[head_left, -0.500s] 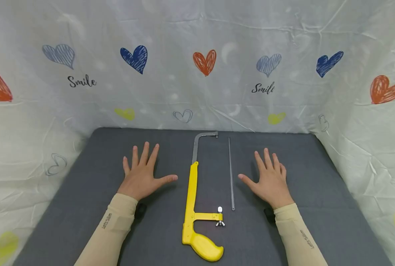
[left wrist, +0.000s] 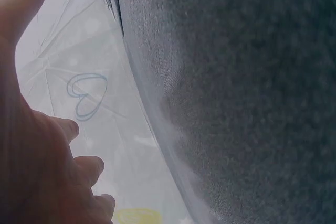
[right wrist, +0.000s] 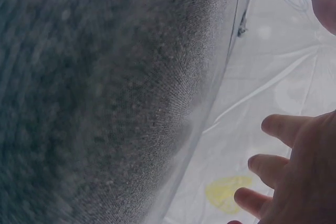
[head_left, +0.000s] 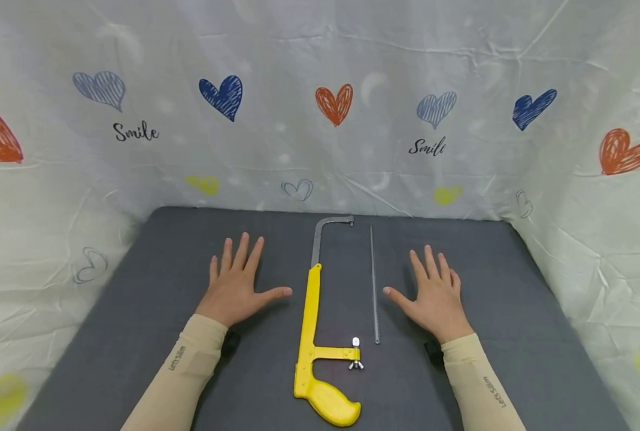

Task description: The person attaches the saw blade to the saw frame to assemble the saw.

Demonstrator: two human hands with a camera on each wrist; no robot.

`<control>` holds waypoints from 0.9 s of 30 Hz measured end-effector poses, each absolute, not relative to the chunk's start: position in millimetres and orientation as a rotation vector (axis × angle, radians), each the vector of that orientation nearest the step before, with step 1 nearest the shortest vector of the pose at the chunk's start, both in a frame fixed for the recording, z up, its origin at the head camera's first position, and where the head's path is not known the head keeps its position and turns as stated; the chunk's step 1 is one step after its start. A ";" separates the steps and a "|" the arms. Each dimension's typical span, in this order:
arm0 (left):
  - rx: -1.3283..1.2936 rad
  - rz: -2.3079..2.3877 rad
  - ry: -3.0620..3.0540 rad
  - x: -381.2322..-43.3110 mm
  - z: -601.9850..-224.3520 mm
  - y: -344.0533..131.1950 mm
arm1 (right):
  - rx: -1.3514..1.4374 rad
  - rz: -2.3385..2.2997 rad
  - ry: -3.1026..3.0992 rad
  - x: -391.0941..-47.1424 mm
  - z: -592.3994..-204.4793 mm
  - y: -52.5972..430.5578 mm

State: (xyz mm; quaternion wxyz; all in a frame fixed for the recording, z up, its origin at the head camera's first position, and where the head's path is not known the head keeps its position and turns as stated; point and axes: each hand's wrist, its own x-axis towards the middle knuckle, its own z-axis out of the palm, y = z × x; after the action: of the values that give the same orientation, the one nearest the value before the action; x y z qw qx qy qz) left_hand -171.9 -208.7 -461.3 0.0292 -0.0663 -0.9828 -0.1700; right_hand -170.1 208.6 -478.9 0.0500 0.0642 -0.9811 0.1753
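A hacksaw frame [head_left: 310, 311] with a yellow body and handle and a grey metal front arm lies on the dark grey table, its handle toward me. A wing nut [head_left: 355, 364] sits on its short yellow crossbar. Just right of the frame, a thin hacksaw blade [head_left: 375, 287] lies lengthwise, separate from it. My left hand [head_left: 233, 293], fingers spread and palm down, hovers left of the frame with its thumb pointing at it. To the right of the blade is my right hand [head_left: 435, 299], also spread, thumb toward the blade. Both hands hold nothing.
A pale curtain [head_left: 276, 143] printed with hearts and "Smile" hangs behind and along both sides of the table [head_left: 513, 281]. Beige sleeves cover both forearms, and a dark wrist device [head_left: 230, 344] shows under the left wrist.
The left hand has shifted slightly right, toward the hacksaw frame. The right hand has moved slightly left, toward the blade. Frame and blade lie as before.
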 end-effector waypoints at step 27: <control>-0.327 -0.531 -3.069 -160.5 -466.6 -149.8 | 0.284 0.641 -3.042 -167.0 -476.6 177.2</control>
State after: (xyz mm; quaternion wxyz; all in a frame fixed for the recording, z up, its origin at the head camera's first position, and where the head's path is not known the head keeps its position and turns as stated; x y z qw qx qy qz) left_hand -160.5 -149.8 -466.6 0.0052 -0.1045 -0.9800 -0.1695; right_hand -167.0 177.2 -476.6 0.0100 0.0911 -0.9744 0.2054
